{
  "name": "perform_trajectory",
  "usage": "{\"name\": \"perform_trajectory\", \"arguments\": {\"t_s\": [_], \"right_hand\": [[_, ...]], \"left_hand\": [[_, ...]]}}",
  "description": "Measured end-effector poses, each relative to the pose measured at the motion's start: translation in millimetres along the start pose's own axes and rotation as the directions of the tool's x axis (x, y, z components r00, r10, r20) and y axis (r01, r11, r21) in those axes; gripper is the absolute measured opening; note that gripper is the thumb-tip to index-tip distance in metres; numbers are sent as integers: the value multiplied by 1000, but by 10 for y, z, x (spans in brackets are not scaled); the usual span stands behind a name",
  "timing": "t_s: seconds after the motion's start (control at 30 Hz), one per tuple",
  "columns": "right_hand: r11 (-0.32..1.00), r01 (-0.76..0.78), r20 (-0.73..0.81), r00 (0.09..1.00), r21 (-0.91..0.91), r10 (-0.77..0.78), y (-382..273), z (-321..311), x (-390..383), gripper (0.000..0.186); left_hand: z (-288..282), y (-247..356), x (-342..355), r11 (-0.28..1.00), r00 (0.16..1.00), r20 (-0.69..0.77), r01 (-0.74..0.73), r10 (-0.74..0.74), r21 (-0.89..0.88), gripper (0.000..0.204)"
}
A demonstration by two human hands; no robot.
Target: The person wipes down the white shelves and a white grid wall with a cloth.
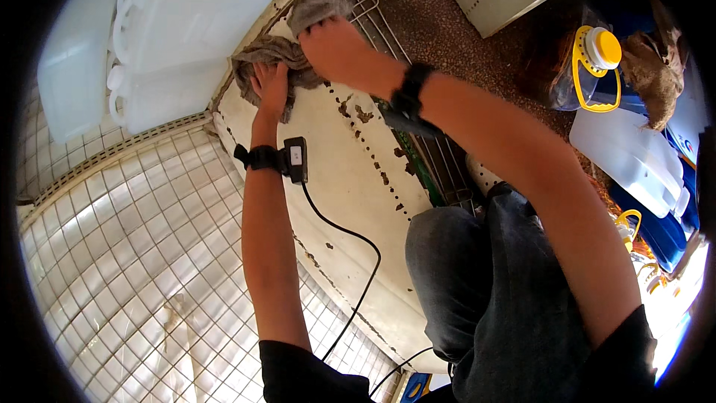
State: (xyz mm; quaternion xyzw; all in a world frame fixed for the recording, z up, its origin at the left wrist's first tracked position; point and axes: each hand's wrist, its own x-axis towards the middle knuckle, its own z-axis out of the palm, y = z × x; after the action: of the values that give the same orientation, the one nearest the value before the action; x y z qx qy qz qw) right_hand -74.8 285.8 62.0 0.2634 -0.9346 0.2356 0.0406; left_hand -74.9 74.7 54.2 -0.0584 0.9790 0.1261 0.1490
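A grey-brown rag [261, 53] lies bunched at the far end of a white, rust-spotted metal panel [335, 172]. My left hand [271, 86] rests on it, fingers stretched and apart, pressing the fabric. Just to the right and farther off, my right hand [328, 43] is closed around a bunched grey cloth [319, 4], its fingertips sunk into the folds. Whether both hands are on one piece of cloth or two, I cannot tell. The panel has rows of rusty holes along it.
A wire rack [373, 11] runs along the panel's right side. White plastic jugs [194, 30] stand at the upper left by a tiled wall [149, 231]. On the right are a yellow-capped bottle [597, 48] and a translucent container [626, 153]. A black cable [377, 254] trails from my left wrist.
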Motion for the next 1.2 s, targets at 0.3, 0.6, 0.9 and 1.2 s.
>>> {"name": "perform_trajectory", "arguments": {"t_s": [0.3, 0.6, 0.9, 1.2], "right_hand": [[947, -120, -31, 990, 299, 136, -119, -250, -793, 36], [945, -86, 17, 996, 316, 85, -64, -293, -792, 28], [940, 206, -531, 847, 273, -31, 48, -600, -436, 32], [880, 466, -621, 718, 93, -315, -16, -899, -596, 29]], "left_hand": [[315, -171, -238, 898, 907, -165, -330, 387, 293, 20], [443, -111, -516, 783, 822, -196, -395, 535, 481, 18], [386, -582, -313, 827, 896, -206, -246, 392, 506, 29], [360, -256, -406, 943, 950, -242, -116, 197, 313, 49]]}}
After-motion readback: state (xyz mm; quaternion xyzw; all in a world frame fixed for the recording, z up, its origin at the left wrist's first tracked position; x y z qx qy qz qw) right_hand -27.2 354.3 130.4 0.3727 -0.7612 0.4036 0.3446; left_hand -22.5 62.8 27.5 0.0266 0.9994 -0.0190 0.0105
